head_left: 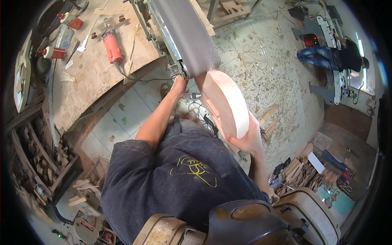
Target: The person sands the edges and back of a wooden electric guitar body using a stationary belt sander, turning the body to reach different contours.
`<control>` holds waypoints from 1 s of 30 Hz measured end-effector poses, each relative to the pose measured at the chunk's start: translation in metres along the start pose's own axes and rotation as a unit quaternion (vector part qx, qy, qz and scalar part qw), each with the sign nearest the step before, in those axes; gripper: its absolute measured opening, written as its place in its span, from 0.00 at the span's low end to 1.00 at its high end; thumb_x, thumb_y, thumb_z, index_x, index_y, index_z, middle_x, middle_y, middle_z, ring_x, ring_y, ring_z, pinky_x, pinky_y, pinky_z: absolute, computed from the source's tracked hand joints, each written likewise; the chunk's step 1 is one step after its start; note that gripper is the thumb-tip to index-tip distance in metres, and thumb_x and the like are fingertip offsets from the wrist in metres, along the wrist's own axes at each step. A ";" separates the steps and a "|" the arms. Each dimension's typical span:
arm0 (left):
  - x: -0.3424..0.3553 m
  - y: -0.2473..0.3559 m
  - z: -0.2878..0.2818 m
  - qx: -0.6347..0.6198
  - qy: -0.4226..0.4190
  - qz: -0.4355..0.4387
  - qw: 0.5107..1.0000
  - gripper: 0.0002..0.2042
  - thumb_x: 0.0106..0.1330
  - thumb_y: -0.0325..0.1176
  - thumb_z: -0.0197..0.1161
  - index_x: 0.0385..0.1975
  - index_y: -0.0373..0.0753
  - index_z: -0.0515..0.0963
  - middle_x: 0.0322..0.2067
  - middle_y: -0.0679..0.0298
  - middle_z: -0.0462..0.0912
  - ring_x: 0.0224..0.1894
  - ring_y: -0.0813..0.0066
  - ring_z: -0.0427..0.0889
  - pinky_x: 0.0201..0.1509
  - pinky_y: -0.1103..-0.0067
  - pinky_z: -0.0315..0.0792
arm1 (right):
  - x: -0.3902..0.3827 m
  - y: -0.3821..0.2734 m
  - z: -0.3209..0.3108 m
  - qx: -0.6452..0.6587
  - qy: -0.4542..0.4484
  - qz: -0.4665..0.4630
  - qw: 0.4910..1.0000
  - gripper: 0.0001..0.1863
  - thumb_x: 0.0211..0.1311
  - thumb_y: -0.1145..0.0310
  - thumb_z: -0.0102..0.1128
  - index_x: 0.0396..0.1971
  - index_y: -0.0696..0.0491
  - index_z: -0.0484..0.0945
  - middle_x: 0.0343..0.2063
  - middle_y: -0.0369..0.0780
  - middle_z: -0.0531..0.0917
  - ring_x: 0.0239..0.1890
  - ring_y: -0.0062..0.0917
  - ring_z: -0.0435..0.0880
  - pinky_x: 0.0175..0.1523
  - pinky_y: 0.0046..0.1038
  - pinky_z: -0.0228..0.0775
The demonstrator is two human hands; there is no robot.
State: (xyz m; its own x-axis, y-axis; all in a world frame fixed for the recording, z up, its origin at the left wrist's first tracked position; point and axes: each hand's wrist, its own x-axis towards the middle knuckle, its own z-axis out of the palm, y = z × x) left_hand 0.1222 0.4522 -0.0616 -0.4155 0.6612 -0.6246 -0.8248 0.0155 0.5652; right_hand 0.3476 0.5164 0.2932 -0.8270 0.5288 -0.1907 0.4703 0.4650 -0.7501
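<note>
A curved, pale wooden piece (231,98) with a broad, smooth outer edge is tilted below the end of a belt sander, its upper end at the grey sanding belt (185,36). My right hand (248,139) grips the lower end of this piece, thumb on its face and fingers around the outer side. My left hand (179,86) is closed beside the metal fittings at the sander's roller end, left of the wood. What its fingers hold is hidden. The belt surface looks blurred near the wood.
On the wooden workbench (90,94) at left lie a red power tool (112,47) with its cable and red-and-white bottles (70,20). Wood offcuts (292,173) are piled at lower right. A rack of wood pieces (45,159) stands lower left. Another person (332,57) is at far right.
</note>
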 end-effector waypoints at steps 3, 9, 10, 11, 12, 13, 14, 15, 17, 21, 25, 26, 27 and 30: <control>0.006 -0.010 0.004 0.036 0.011 0.016 0.999 0.14 0.74 0.37 0.58 0.56 0.46 0.74 0.52 0.69 0.77 0.56 0.74 0.72 0.67 0.71 0.61 | 0.007 0.018 0.010 -0.011 -0.015 0.043 0.999 0.40 0.38 0.65 0.74 0.57 0.62 0.71 0.47 0.52 0.81 0.51 0.46 0.81 0.56 0.40 0.73; 0.034 -0.048 -0.021 0.054 0.039 -0.002 0.998 0.26 0.68 0.52 0.61 0.58 0.39 0.77 0.60 0.56 0.75 0.60 0.62 0.70 0.54 0.61 0.70 | 0.037 0.053 0.035 0.019 -0.039 0.071 0.997 0.43 0.38 0.65 0.74 0.60 0.63 0.70 0.49 0.52 0.80 0.53 0.48 0.81 0.58 0.41 0.72; 0.042 -0.059 -0.028 0.045 0.031 -0.002 0.999 0.26 0.68 0.52 0.60 0.59 0.39 0.75 0.61 0.56 0.73 0.61 0.62 0.69 0.55 0.61 0.69 | 0.043 0.056 0.038 0.006 -0.054 0.075 0.996 0.44 0.38 0.64 0.73 0.60 0.62 0.70 0.50 0.53 0.80 0.54 0.48 0.80 0.58 0.41 0.73; 0.047 -0.067 -0.034 0.037 0.032 -0.009 0.999 0.27 0.69 0.52 0.59 0.60 0.40 0.74 0.62 0.56 0.72 0.63 0.62 0.68 0.57 0.61 0.67 | 0.050 0.058 0.042 -0.006 -0.070 0.080 0.994 0.44 0.38 0.64 0.73 0.61 0.62 0.70 0.51 0.54 0.80 0.54 0.49 0.80 0.58 0.41 0.73; 0.050 -0.076 -0.041 0.029 0.039 -0.027 0.998 0.27 0.69 0.52 0.58 0.61 0.40 0.73 0.63 0.56 0.71 0.64 0.62 0.66 0.59 0.61 0.65 | 0.058 0.059 0.046 -0.006 -0.071 0.084 0.994 0.44 0.38 0.64 0.73 0.61 0.62 0.70 0.51 0.54 0.80 0.54 0.49 0.80 0.58 0.41 0.73; 0.054 -0.085 -0.046 0.023 0.043 -0.042 0.998 0.27 0.70 0.52 0.57 0.62 0.41 0.72 0.64 0.56 0.69 0.65 0.61 0.65 0.61 0.60 0.64 | 0.067 0.061 0.053 -0.023 -0.063 0.084 0.994 0.40 0.39 0.62 0.73 0.57 0.62 0.73 0.48 0.54 0.82 0.50 0.47 0.82 0.56 0.40 0.73; 0.057 -0.093 -0.050 0.017 0.048 -0.057 0.997 0.28 0.71 0.53 0.57 0.63 0.42 0.71 0.65 0.57 0.68 0.66 0.61 0.63 0.63 0.60 0.62 | 0.079 0.059 0.059 -0.040 -0.056 0.082 0.994 0.37 0.40 0.60 0.73 0.53 0.63 0.76 0.44 0.53 0.83 0.47 0.45 0.84 0.54 0.39 0.74; 0.059 -0.098 -0.056 0.011 0.053 -0.071 0.996 0.28 0.71 0.53 0.56 0.65 0.42 0.69 0.66 0.57 0.67 0.67 0.61 0.62 0.65 0.60 0.61 | 0.091 0.058 0.063 -0.023 -0.056 0.107 0.992 0.35 0.40 0.59 0.72 0.51 0.63 0.76 0.43 0.55 0.84 0.46 0.46 0.84 0.52 0.39 0.74; 0.060 -0.109 -0.065 0.000 0.059 -0.093 0.994 0.28 0.73 0.53 0.54 0.67 0.43 0.67 0.68 0.57 0.64 0.70 0.60 0.59 0.69 0.59 0.58 | 0.119 0.051 0.069 -0.030 -0.092 0.153 0.983 0.35 0.41 0.60 0.71 0.51 0.63 0.76 0.43 0.55 0.84 0.46 0.47 0.84 0.52 0.39 0.74; 0.048 -0.108 -0.078 -0.009 0.074 -0.117 0.990 0.30 0.75 0.53 0.50 0.72 0.45 0.62 0.73 0.58 0.59 0.75 0.59 0.54 0.76 0.58 0.51 | 0.124 0.042 0.076 -0.004 -0.105 0.191 0.976 0.35 0.41 0.61 0.70 0.51 0.63 0.75 0.42 0.55 0.84 0.45 0.48 0.84 0.51 0.39 0.75; 0.008 -0.068 -0.021 0.080 0.003 -0.239 0.968 0.39 0.74 0.66 0.39 0.75 0.43 0.55 0.76 0.57 0.50 0.77 0.43 0.45 0.74 0.44 0.48 | 0.035 0.085 0.081 0.018 -0.010 0.129 0.991 0.37 0.40 0.64 0.70 0.56 0.61 0.73 0.44 0.54 0.82 0.48 0.48 0.82 0.54 0.40 0.74; -0.013 -0.053 0.003 0.029 -0.052 -0.276 0.959 0.41 0.72 0.70 0.38 0.75 0.44 0.55 0.76 0.56 0.52 0.76 0.44 0.49 0.73 0.44 0.51 | 0.011 0.094 0.085 0.005 0.028 0.131 0.991 0.40 0.40 0.65 0.71 0.60 0.60 0.71 0.46 0.54 0.80 0.49 0.48 0.81 0.55 0.41 0.73; -0.044 -0.032 0.031 -0.020 -0.105 -0.314 0.943 0.44 0.70 0.73 0.36 0.75 0.45 0.55 0.75 0.56 0.54 0.75 0.45 0.54 0.72 0.44 0.55 | -0.010 0.095 0.088 0.010 0.040 0.137 0.990 0.40 0.40 0.65 0.71 0.60 0.60 0.71 0.46 0.54 0.80 0.49 0.48 0.81 0.55 0.41 0.73; -0.122 0.018 0.100 0.066 -0.247 -0.262 0.931 0.50 0.64 0.79 0.35 0.75 0.43 0.55 0.73 0.53 0.60 0.73 0.49 0.62 0.69 0.44 0.59 | -0.053 0.091 0.096 0.042 0.095 0.126 0.987 0.50 0.43 0.63 0.73 0.72 0.52 0.62 0.53 0.56 0.75 0.56 0.52 0.75 0.61 0.44 0.69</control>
State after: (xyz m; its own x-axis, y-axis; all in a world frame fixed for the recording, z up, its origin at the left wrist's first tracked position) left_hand 0.1963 0.4471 0.0788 0.2847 0.7999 -0.5282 -0.7966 0.5040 0.3338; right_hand 0.4047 0.4620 0.1742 -0.6104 0.7475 -0.2619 0.6202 0.2454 -0.7451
